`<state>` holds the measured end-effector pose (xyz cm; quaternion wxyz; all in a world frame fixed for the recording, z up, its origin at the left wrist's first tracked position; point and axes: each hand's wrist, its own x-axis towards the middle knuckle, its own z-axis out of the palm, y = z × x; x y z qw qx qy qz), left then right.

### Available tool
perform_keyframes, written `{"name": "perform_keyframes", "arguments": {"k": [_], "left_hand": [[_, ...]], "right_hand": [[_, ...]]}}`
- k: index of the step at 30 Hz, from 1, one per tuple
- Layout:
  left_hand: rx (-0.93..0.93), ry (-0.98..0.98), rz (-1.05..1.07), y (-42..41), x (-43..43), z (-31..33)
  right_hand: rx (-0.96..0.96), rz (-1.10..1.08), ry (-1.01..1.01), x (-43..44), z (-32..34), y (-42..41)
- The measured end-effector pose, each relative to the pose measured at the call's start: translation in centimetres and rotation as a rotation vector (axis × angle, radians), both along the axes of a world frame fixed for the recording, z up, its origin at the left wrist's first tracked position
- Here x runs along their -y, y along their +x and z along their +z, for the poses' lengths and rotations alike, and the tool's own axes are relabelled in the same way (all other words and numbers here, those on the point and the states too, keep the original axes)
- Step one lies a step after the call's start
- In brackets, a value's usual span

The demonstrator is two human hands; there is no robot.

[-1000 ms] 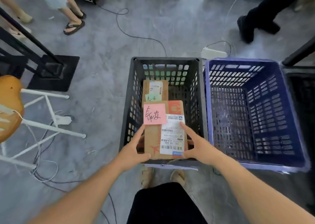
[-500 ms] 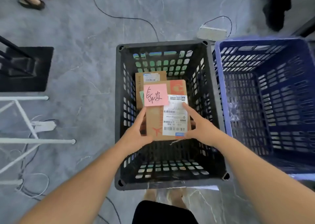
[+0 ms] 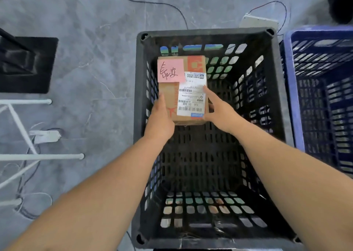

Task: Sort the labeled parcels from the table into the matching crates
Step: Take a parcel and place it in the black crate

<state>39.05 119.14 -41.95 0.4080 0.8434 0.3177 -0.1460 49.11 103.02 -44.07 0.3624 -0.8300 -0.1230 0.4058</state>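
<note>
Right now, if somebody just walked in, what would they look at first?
Probably the brown parcel with a pink note stuck on its top. The left hand and right hand hold it by its sides inside the black crate, near the far wall. A blue crate stands just to the right of the black one.

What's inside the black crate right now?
In the black crate: one cardboard box with a pink note, held between the left hand and right hand. Nearer you, bare crate floor. Anything under the box is covered.
</note>
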Motion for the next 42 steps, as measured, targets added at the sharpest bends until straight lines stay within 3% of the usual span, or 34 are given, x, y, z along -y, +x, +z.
{"name": "perform_keyframes", "arguments": {"k": [4,8,14,21,34,42], "left_hand": [[-0.017,0.024,-0.022,-0.4,0.4,0.9],[-0.022,0.069,-0.044,-1.5,1.0,3.2],[-0.033,0.183,-0.260,-4.5,3.9,8.5],[0.056,0.341,-0.592,-6.6,9.3,15.0],[0.312,0.480,-0.860,-7.6,20.2,24.7],[0.365,0.597,-0.979,-15.7,28.2,27.1]], "right_hand": [[0.125,-0.018,-0.033,-0.2,0.9,-0.7],[0.259,-0.050,-0.225,1.2,3.4,-2.4],[0.341,0.015,-0.440,3.7,10.2,-7.0],[0.413,-0.130,-0.508,7.2,18.5,-12.0],[0.651,-0.399,-0.645,18.7,29.2,-19.8],[0.735,-0.533,-0.633,27.2,32.0,-29.6]]}}
